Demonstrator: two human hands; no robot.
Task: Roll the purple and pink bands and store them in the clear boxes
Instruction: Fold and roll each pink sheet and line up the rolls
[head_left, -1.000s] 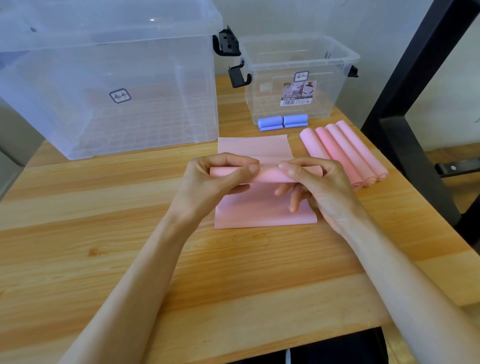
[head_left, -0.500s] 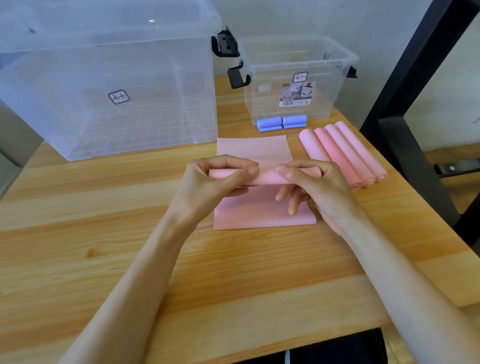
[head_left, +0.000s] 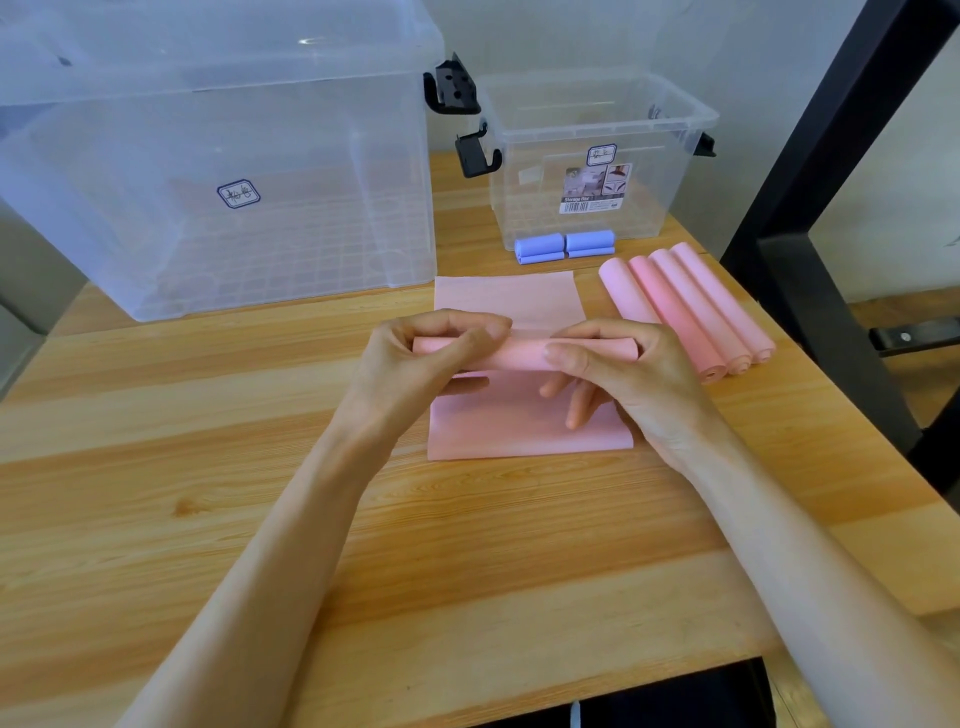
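Currently:
hands: left hand (head_left: 415, 358) and right hand (head_left: 618, 364) both pinch pink band (head_left: 524, 353), keeping roll tight
rolled pink bands (head_left: 685, 306): staged beside small clear box (head_left: 597, 156)

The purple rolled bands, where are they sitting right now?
In the head view the purple rolled bands lie side by side on the wooden table, far right of centre, just in front of the small clear box and behind the pink rolls.

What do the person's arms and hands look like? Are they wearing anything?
Both arms are bare all the way from the bottom edge of the picture up to the wrists: no sleeves show. The left hand and the right hand wear no gloves, and no rings, watch or bracelets can be seen. Fingernails look short and plain.
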